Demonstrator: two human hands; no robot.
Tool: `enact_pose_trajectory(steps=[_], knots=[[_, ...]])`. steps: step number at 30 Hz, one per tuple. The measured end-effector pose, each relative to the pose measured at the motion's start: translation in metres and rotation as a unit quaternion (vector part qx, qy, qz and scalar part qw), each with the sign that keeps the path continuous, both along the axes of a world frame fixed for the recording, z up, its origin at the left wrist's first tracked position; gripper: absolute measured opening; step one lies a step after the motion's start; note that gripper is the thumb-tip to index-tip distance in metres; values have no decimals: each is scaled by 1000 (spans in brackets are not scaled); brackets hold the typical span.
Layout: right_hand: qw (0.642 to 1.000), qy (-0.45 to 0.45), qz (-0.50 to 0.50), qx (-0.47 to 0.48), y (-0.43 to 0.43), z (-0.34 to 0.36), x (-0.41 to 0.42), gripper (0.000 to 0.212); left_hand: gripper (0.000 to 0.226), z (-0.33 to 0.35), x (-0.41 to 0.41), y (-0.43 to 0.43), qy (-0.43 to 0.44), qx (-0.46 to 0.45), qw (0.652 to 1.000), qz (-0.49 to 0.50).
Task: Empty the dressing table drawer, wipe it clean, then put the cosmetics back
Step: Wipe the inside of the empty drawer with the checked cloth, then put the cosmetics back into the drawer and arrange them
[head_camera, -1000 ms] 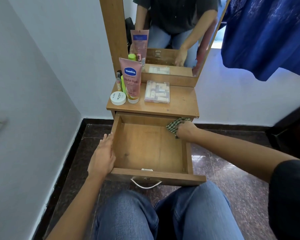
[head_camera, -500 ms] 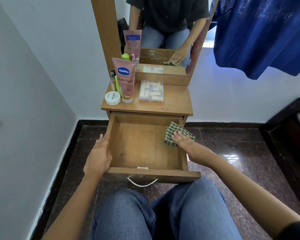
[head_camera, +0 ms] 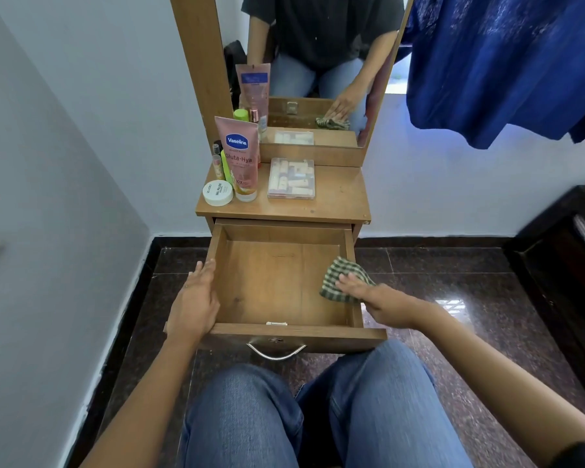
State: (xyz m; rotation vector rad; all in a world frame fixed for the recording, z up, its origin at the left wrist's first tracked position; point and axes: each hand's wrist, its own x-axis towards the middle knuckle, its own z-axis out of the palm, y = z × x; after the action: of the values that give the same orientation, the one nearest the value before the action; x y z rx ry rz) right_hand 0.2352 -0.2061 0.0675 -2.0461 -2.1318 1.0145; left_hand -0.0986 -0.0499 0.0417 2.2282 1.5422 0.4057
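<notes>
A person in blue jeans (head_camera: 250, 417) sits before a small wooden dressing table wedged into the corner of a white-walled room (head_camera: 81, 96), its drawer (head_camera: 267, 282) pulled fully out over a dark, polished stone floor (head_camera: 453, 271). The drawer holds nothing but a green checked cloth (head_camera: 335, 275), which lies against the right-hand wall and laps over its rim. The right hand (head_camera: 382, 300) presses the cloth there with straight fingers, its grip released rather than clenched. The left hand (head_camera: 195, 300) rests flat along the outside of the drawer's left wall, its grip likewise loose. The cosmetics stand on the worktop (head_camera: 338, 197) above: a pink Vaseline tube (head_camera: 239, 157) upright at the left, a white round jar (head_camera: 217, 193) just in front of it, slim tubes (head_camera: 222, 163) behind the jar, and a clear box of small bottles (head_camera: 291, 179) lying flat near the middle. A tall mirror (head_camera: 318, 62) rises behind them. Blue fabric (head_camera: 504, 62) hangs at the upper right, and dark furniture (head_camera: 561, 265) edges the right side.
</notes>
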Motion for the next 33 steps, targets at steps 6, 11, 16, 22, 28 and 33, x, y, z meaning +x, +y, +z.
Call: enact_pose_trajectory(steps=[6, 11, 16, 22, 28, 33], knots=[[995, 59, -3, -83, -17, 25, -6, 66, 64, 5, 0, -2, -3, -5, 1000, -7], [981, 144, -57, -118, -7, 59, -5, 64, 55, 16, 7, -1, 32, -7, 999, -16], [929, 279, -242, -4, 6, 88, 10, 41, 50, 27, 31, -13, 14, 7, 999, -46], [880, 201, -391, 183, 74, 119, 36, 24, 51, 36, 72, -26, -70, -40, 996, -45], [913, -31, -323, 247, 157, 117, 34, 26, 53, 34, 100, -29, -99, -67, 991, -61], [959, -122, -186, 177, 159, 54, 20, 38, 54, 28, 108, -31, -106, -72, 990, -55]])
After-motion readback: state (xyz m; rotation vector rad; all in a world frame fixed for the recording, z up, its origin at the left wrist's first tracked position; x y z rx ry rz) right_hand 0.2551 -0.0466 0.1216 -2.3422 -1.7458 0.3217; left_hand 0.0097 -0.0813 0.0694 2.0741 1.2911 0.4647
